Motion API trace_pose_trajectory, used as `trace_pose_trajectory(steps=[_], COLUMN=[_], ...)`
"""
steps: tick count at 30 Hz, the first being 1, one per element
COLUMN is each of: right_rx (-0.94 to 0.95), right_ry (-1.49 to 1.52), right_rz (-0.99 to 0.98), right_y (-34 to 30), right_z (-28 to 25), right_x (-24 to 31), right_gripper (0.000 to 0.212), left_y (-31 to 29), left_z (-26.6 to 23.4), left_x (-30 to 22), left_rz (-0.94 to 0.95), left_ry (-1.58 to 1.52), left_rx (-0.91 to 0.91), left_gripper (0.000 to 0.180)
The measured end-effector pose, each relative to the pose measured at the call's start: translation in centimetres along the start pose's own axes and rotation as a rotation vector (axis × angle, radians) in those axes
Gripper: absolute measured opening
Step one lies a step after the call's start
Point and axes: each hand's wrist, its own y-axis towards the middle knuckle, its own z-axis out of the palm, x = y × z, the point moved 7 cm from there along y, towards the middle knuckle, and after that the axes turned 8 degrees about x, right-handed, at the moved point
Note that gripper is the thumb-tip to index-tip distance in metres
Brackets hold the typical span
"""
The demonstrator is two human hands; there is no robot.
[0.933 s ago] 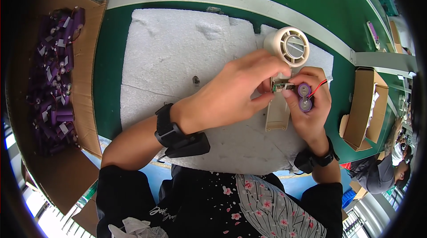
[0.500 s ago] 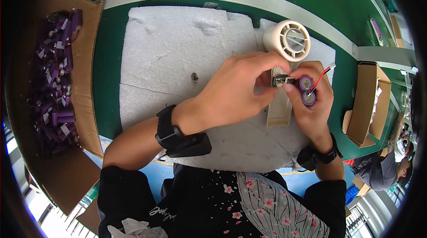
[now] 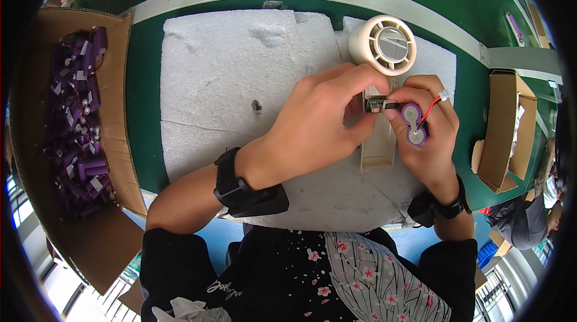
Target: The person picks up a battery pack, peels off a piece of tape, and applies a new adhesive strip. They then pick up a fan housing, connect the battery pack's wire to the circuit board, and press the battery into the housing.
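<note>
Circuit board between thumb and forefinger of left hand, closure not discernible, purple two-cell battery pack clamped within right hand

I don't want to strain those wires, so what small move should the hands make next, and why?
I'd probably ease the small circuit board gently down toward the open handle, moving everything together. The board shows over the handle between the left hand and the right hand, which also holds the purple battery pair, so one side moving alone could tug on something.
</note>
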Motion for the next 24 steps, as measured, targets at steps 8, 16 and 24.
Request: trace_pose_trajectory(steps=[8, 16, 24], right_rx=[-0.070, -0.082, -0.091], right_ry=[-0.015, -0.058, -0.055], right_rz=[-0.014, -0.045, -0.025], right_y=[0.37, 0.52, 0.37], right_z=[-0.56, -0.76, -0.80], right_x=[0.29, 0.60, 0.50], right_gripper=[0.028, 0.028, 0.028], left_y=[-0.09, -0.09, -0.12], left_z=[-0.09, -0.11, -0.12], left_x=[0.17, 0.26, 0.29], left_rz=[-0.045, -0.065, -0.081], left_ry=[0.017, 0.000, -0.017], left_rx=[-0.051, -0.067, -0.057], left_gripper=[0.028, 0.026, 0.025])
